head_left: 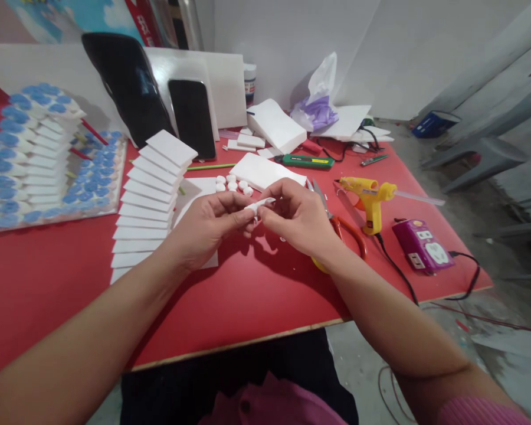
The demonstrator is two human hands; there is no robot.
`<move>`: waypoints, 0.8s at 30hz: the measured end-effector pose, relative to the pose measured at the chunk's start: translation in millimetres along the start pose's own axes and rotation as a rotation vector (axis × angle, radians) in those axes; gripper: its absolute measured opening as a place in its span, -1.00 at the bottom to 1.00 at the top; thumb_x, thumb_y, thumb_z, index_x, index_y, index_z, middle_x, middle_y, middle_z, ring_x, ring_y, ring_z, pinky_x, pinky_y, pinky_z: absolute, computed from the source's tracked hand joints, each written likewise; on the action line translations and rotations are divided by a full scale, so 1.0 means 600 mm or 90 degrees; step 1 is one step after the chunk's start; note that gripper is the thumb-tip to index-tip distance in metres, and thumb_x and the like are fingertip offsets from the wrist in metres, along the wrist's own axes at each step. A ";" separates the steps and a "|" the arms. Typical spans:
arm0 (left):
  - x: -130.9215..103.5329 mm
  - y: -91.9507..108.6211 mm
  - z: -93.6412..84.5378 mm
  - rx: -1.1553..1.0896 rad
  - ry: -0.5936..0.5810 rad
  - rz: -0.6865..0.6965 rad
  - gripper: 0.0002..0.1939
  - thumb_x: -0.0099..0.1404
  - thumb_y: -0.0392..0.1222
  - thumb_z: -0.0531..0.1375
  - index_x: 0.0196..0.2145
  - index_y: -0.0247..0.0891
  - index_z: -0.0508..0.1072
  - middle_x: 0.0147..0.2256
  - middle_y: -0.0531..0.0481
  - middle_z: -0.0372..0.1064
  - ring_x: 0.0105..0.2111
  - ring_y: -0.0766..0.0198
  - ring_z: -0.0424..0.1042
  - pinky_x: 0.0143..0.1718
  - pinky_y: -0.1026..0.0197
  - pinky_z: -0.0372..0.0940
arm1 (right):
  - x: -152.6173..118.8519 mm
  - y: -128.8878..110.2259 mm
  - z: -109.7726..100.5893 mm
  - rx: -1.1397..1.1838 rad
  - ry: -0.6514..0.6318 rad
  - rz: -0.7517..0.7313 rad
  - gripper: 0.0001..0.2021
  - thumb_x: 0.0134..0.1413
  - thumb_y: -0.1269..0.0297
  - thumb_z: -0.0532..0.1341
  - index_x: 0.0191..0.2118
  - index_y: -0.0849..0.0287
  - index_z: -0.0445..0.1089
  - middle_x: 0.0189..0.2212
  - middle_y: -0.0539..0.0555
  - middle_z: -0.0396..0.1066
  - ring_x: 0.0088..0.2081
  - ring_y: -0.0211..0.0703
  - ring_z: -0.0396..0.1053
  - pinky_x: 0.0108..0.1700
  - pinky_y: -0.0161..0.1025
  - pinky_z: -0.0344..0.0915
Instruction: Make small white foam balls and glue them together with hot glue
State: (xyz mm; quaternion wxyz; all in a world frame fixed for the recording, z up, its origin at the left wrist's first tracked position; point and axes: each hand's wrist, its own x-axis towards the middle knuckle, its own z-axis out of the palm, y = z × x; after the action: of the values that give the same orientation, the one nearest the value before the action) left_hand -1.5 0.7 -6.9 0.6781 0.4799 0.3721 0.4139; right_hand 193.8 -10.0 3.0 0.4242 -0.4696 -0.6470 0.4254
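A small white strip (262, 203), soft and paper-like, is pinched between both my hands over the red table. My left hand (210, 227) grips its left end with thumb and fingers, while my right hand (298, 215) closes on the right end. Just beyond my fingertips lies a cluster of small white rolls (232, 183). To the left of my left hand, a curved stepped row of white foam-board pieces (146, 206) stands on a white sheet. Scissors with orange handles (354, 233) lie partly hidden behind my right hand and forearm.
A yellow glue gun (369, 200) and a purple power socket box (422, 245) with cords sit at right. A green cutter (305, 161) lies behind white foam pieces. Two phones (193, 118) lean at the back. A blue-and-white stepped model (30, 159) stands at left.
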 end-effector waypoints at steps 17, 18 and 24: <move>-0.001 -0.005 0.013 0.042 0.049 0.007 -0.66 0.14 -0.05 0.53 -0.27 -0.32 0.59 -0.45 0.00 0.52 -0.47 0.32 0.48 -0.41 0.28 0.42 | 0.001 0.003 0.006 -0.033 0.044 -0.021 -0.86 0.16 0.28 0.29 -0.40 0.13 0.37 -0.53 -0.07 0.41 -0.53 -0.31 0.28 -0.47 -0.30 0.19; 0.000 -0.005 0.013 0.035 0.045 0.007 -0.67 0.15 -0.06 0.53 -0.28 -0.32 0.59 -0.46 0.01 0.51 -0.49 0.33 0.46 -0.44 0.30 0.40 | 0.000 0.004 0.006 -0.053 0.053 -0.041 -0.86 0.17 0.30 0.28 -0.41 0.13 0.37 -0.52 -0.07 0.40 -0.52 -0.31 0.27 -0.45 -0.30 0.18; 0.002 -0.003 0.011 -0.079 0.019 -0.047 -0.63 0.07 -0.06 0.57 -0.33 -0.31 0.55 -0.49 0.02 0.47 -0.53 0.27 0.45 -0.52 0.22 0.45 | 0.002 -0.022 -0.018 -0.077 0.119 -0.038 -0.81 0.27 0.31 0.21 -0.42 0.12 0.38 -0.57 -0.06 0.34 -0.53 -0.28 0.24 -0.43 -0.26 0.16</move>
State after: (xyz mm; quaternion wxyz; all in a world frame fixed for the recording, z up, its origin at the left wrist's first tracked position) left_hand 5.3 -0.9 -7.1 0.7155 0.4169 0.3735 0.4181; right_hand 200.5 -10.0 18.9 0.4659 -0.5124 -0.6431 0.3269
